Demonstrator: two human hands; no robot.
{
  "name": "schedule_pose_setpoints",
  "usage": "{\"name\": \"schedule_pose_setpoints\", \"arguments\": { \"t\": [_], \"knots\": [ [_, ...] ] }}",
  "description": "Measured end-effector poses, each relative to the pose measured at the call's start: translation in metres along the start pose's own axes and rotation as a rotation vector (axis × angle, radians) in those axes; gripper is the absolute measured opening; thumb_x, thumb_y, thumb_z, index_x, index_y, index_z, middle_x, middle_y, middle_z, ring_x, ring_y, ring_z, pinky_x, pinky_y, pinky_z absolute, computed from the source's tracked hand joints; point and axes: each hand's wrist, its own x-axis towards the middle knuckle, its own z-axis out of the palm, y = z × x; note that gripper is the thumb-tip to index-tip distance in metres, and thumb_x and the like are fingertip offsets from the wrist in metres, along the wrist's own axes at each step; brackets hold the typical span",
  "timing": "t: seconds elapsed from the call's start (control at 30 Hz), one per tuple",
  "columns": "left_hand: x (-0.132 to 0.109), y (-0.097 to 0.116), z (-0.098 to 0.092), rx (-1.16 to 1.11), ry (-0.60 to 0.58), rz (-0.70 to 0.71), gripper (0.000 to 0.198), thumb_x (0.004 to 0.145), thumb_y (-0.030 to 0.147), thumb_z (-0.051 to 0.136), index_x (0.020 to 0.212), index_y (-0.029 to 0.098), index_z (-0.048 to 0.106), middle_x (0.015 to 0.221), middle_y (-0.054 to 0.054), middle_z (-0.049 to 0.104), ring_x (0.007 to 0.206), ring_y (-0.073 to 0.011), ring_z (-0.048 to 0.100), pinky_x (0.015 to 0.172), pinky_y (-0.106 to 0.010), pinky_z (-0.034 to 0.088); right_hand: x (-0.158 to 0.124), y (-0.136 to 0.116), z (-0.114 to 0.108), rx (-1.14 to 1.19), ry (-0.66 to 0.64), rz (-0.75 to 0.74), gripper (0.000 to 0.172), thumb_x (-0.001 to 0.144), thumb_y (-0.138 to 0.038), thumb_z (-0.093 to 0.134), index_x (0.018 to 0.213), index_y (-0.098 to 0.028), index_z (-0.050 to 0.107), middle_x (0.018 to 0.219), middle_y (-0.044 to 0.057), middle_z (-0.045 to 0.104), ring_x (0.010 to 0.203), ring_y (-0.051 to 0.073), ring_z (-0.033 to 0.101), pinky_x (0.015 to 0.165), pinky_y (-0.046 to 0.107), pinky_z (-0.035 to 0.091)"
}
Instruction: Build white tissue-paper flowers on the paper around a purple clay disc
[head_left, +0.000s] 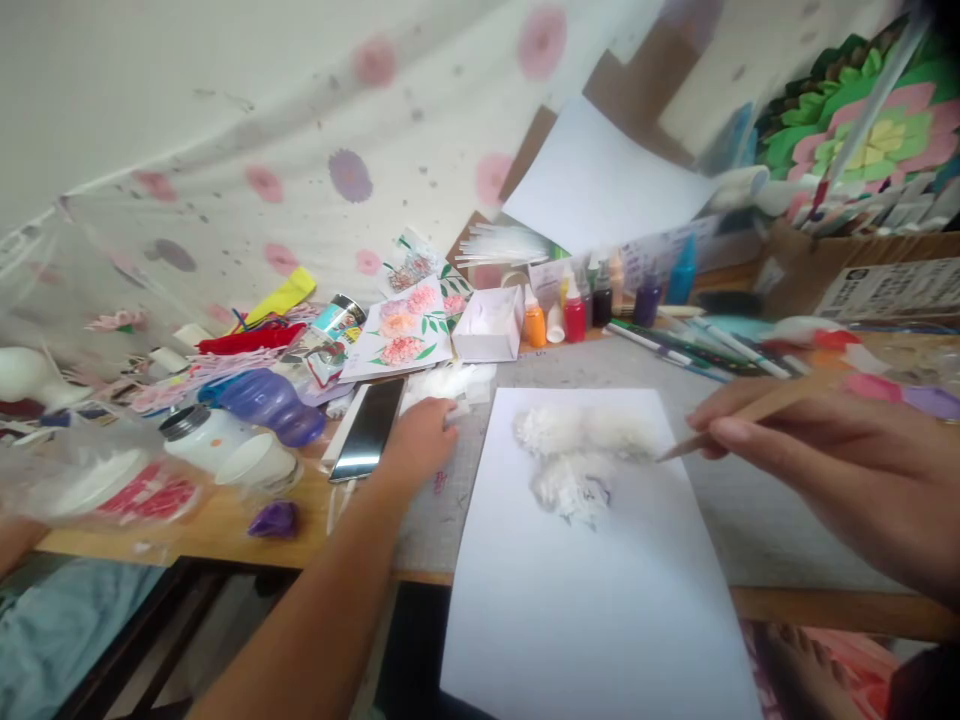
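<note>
A white sheet (585, 600) lies on the grey mat (787, 520), its near end past the table's front edge. Fluffy whitish clusters (574, 485) stand out on its upper part. My right hand (780, 440), at the sheet's right, pinches a thin pointed tool (750, 412) whose tip is by the rightmost cluster. Left of the sheet, my left hand (424, 440) has its fingers bent at small white pieces (454, 385); what it holds, if anything, is too blurred to tell. A dark-screened phone (367, 430) lies beside that hand.
Small paint bottles (574, 310), a white box (489, 325) and flower cards (405, 330) stand behind the mat. Pens (660, 345) lie at the back right, near a cardboard box (855, 270). A white jar (206, 435), a cup (259, 462) and bags crowd the left.
</note>
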Motion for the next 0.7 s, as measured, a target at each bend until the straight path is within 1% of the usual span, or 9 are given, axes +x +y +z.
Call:
{"name": "schedule_pose_setpoints", "arguments": {
  "t": [0.07,0.17,0.33,0.4,0.47,0.53,0.57,0.63,0.7],
  "knots": [
    [0.009,0.004,0.006,0.060,-0.040,0.024,0.025,0.085,0.024,0.061,0.108,0.016,0.062,0.116,-0.011,0.063,0.107,-0.0234,0.058,0.097,-0.042,0.043,0.000,-0.006,0.002,-0.019,-0.037,-0.030,0.016,0.088,-0.016,0.060,0.083,-0.030,0.067,0.079,0.003,0.070,0.070,0.012,0.067,0.060,0.018,0.055],
    [0.021,0.005,0.008,0.121,-0.065,0.025,0.026,0.090,0.034,0.058,0.107,0.015,0.061,0.112,-0.008,0.062,0.103,-0.0215,0.059,0.092,-0.045,0.047,-0.001,-0.012,0.002,-0.042,-0.076,-0.072,0.016,0.087,-0.016,0.060,0.086,-0.031,0.067,0.080,0.003,0.071,0.071,0.012,0.067,0.059,0.017,0.055],
    [0.023,0.014,-0.001,0.062,-0.033,0.047,0.018,0.090,0.029,0.056,0.085,0.014,0.063,0.091,-0.007,0.064,0.090,-0.0203,0.060,0.083,-0.039,0.048,-0.002,-0.014,-0.002,-0.034,-0.071,-0.049,0.015,0.086,-0.015,0.061,0.085,-0.028,0.068,0.079,0.002,0.071,0.071,0.010,0.068,0.062,0.014,0.054],
    [0.017,0.028,-0.007,-0.035,-0.034,0.095,0.017,0.088,0.027,0.054,0.079,0.015,0.061,0.082,-0.006,0.065,0.083,-0.0203,0.060,0.078,-0.036,0.047,-0.002,-0.012,-0.002,0.008,-0.071,0.032,0.010,0.086,-0.021,0.062,0.080,-0.025,0.069,0.078,0.002,0.072,0.069,0.010,0.067,0.063,0.016,0.054],
    [0.009,0.048,-0.013,-0.171,-0.078,0.165,0.017,0.087,0.032,0.052,0.082,0.017,0.060,0.080,-0.002,0.065,0.076,-0.0167,0.061,0.072,-0.030,0.048,-0.004,-0.007,0.002,0.060,-0.071,0.175,0.013,0.085,-0.029,0.063,0.075,-0.023,0.070,0.080,0.003,0.072,0.070,0.012,0.067,0.062,0.019,0.054],
    [0.003,0.069,-0.018,-0.347,-0.176,0.247,0.018,0.086,0.035,0.055,0.082,0.018,0.059,0.076,0.001,0.065,0.073,-0.0136,0.062,0.069,-0.025,0.049,-0.006,-0.003,0.008,0.108,-0.093,0.311,0.017,0.083,-0.033,0.064,0.073,-0.021,0.070,0.082,0.004,0.073,0.071,0.013,0.067,0.063,0.021,0.054],
    [0.002,0.078,-0.019,-0.544,-0.236,0.280,0.016,0.083,0.033,0.059,0.080,0.018,0.059,0.073,0.002,0.063,0.070,-0.0126,0.062,0.067,-0.024,0.049,-0.007,-0.001,0.012,0.128,-0.123,0.352,0.016,0.082,-0.033,0.065,0.074,-0.020,0.071,0.082,0.004,0.073,0.071,0.013,0.067,0.063,0.022,0.054],
    [0.002,0.093,-0.019,-0.784,-0.340,0.301,0.013,0.079,0.028,0.064,0.075,0.017,0.060,0.068,0.003,0.061,0.064,-0.0099,0.059,0.062,-0.021,0.048,-0.010,0.002,0.021,0.163,-0.188,0.381,0.015,0.080,-0.031,0.066,0.075,-0.019,0.073,0.077,0.003,0.074,0.067,0.013,0.067,0.061,0.021,0.053],
    [0.006,0.101,-0.015,-0.864,-0.429,0.279,0.010,0.078,0.025,0.066,0.074,0.016,0.062,0.064,0.004,0.059,0.059,-0.0072,0.055,0.058,-0.018,0.045,-0.013,0.002,0.029,0.184,-0.224,0.385,0.013,0.079,-0.028,0.064,0.077,-0.019,0.074,0.074,0.001,0.073,0.064,0.012,0.066,0.058,0.020,0.052]
  ]
}}
